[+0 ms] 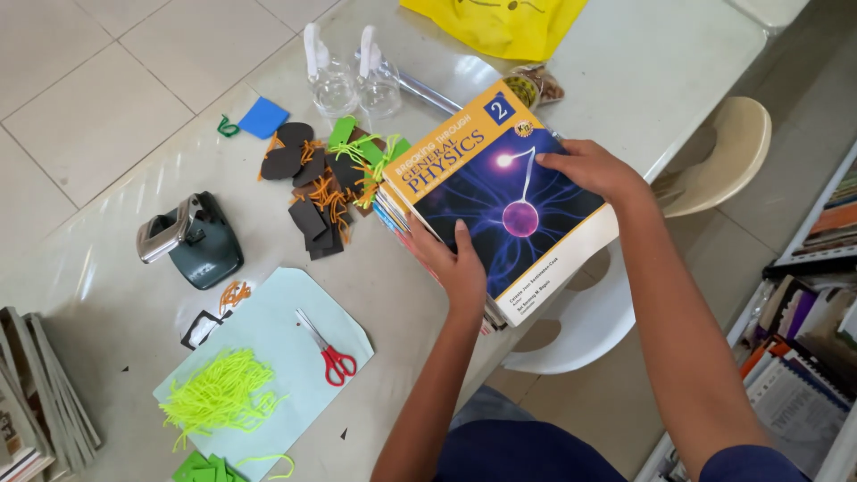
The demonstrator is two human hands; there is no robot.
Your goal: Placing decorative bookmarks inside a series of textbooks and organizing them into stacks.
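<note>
A stack of books [420, 234] lies at the table's right edge, topped by a textbook [500, 192] with an orange and dark blue cover showing a glowing sphere. My left hand [457, 266] grips the stack's near side, thumb on the cover. My right hand [591, 168] rests on the top book's far right edge, fingers curled over it. Both hands hold the stack.
Dark and green foam tags with orange and green yarn [326, 183] lie left of the books. Red-handled scissors [328, 351] and neon green yarn [219, 393] rest on pale blue paper. A hole punch [189, 239], two clear bottles [353, 80], a yellow bag [500, 22], chairs [714, 156].
</note>
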